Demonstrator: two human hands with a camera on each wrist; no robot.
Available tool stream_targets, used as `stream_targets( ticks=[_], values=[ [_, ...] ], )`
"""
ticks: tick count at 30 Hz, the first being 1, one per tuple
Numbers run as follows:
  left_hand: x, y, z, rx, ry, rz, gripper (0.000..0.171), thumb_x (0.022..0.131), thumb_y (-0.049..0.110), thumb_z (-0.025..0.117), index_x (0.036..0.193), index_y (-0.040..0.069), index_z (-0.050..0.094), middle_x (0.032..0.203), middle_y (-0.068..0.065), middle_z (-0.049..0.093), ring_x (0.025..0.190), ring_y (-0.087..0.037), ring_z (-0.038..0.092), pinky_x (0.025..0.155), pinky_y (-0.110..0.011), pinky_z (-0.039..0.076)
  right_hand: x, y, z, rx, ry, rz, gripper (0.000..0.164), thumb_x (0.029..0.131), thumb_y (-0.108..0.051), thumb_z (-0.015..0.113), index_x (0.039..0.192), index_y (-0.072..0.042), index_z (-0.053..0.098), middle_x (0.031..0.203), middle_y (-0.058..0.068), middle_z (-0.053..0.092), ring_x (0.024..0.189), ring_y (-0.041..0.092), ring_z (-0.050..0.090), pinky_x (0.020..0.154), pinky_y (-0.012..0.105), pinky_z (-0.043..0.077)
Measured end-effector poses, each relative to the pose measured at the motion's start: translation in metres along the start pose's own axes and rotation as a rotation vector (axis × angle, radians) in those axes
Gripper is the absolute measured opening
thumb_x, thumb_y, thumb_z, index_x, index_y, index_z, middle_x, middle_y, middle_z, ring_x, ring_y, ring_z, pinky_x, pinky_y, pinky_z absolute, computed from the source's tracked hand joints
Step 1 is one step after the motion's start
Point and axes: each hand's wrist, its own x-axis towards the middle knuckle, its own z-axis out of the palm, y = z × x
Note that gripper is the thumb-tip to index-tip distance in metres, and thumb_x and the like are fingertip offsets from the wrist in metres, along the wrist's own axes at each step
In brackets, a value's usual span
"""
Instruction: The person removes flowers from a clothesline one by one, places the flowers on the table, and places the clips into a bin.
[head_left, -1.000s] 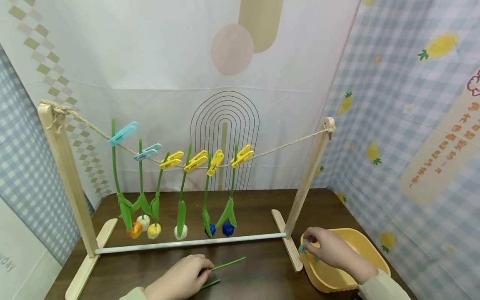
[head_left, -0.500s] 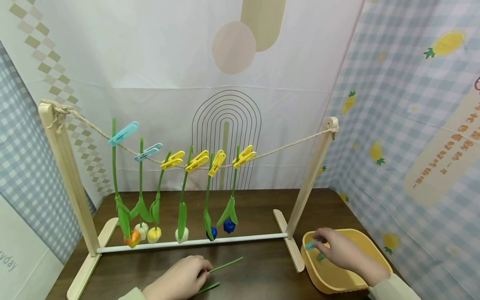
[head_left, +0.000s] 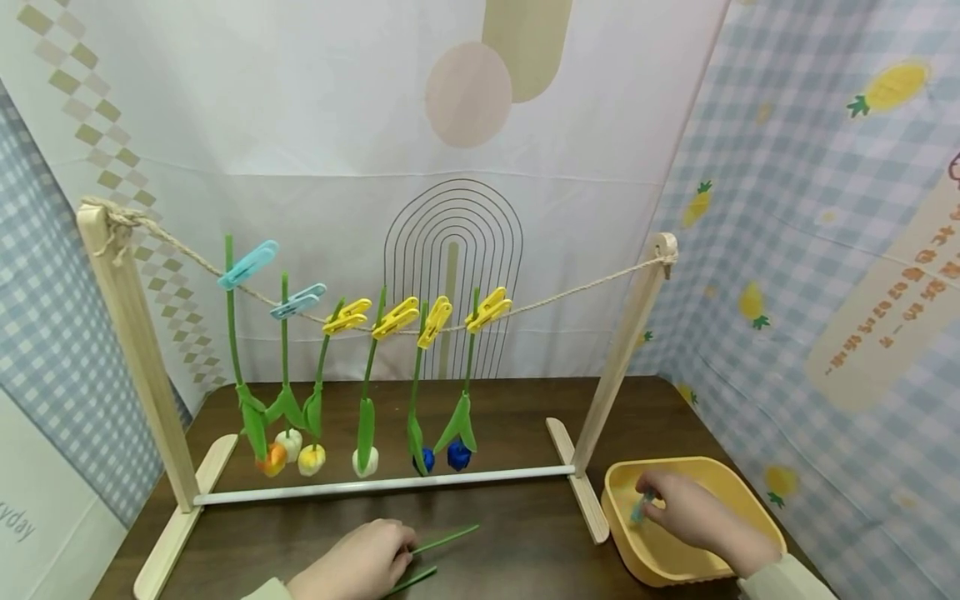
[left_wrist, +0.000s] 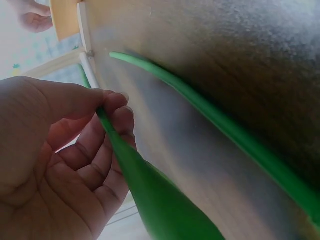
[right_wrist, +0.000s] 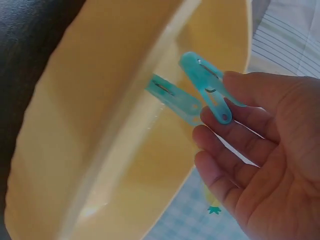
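Between thumb and forefinger, my left hand [head_left: 356,560] pinches the green stem [head_left: 452,537] of an artificial flower low over the table. A leaf [left_wrist: 155,200] widens below that grip in the left wrist view; the flower head is out of sight. Another green stem [left_wrist: 210,112] lies beside it, apart from the fingers. My right hand [head_left: 688,515] is inside the yellow basin [head_left: 738,492], pinching a teal clothespin [right_wrist: 206,85] by its handle end. Right beside that one, a second teal clothespin [right_wrist: 172,98] lies in the basin.
Behind the hands stands a wooden rack [head_left: 615,367] with a sagging rope [head_left: 562,293]. Several artificial tulips [head_left: 365,460] hang heads-down from it on blue and yellow clothespins [head_left: 396,318]. A white rod [head_left: 495,477] joins the rack's feet. The basin stands by its right foot.
My right hand has moved right and deeper into the basin, and its clothespin now points downward. The left hand has sunk slightly with the stem. The hanging tulips sway a little.
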Motion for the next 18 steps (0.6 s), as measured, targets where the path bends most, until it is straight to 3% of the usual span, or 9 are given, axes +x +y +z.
stream_targets(
  ticks=[5, 11, 18],
  values=[
    [-0.002, -0.005, 0.003, 0.025, 0.004, -0.003, 0.01, 0.088, 0.009, 0.067, 0.081, 0.015, 0.068, 0.072, 0.016, 0.056, 0.062, 0.0, 0.047, 0.055, -0.025, 0.041, 0.0, 0.005, 0.004, -0.01, -0.013, 0.0, 0.022, 0.086, -0.013, 0.073, 0.104, -0.004, 0.065, 0.1, 0.005, 0.066, 0.091, 0.028, 0.063, 0.077, 0.048, 0.051],
    [-0.003, -0.009, 0.006, 0.018, -0.041, -0.046, 0.01, 0.087, 0.008, 0.069, 0.081, 0.016, 0.066, 0.07, 0.016, 0.053, 0.061, -0.002, 0.046, 0.055, -0.026, 0.04, -0.001, 0.011, 0.01, -0.044, -0.007, -0.028, 0.021, 0.082, -0.009, 0.074, 0.1, -0.003, 0.064, 0.095, 0.006, 0.067, 0.086, 0.029, 0.064, 0.074, 0.048, 0.051],
    [-0.003, -0.009, 0.006, 0.019, -0.03, -0.035, 0.011, 0.087, 0.009, 0.069, 0.08, 0.016, 0.065, 0.069, 0.015, 0.052, 0.06, -0.003, 0.045, 0.054, -0.027, 0.039, -0.002, 0.016, 0.014, -0.076, -0.006, -0.03, 0.022, 0.083, -0.011, 0.075, 0.1, -0.004, 0.063, 0.094, 0.005, 0.067, 0.085, 0.027, 0.064, 0.072, 0.044, 0.052]
  ],
)
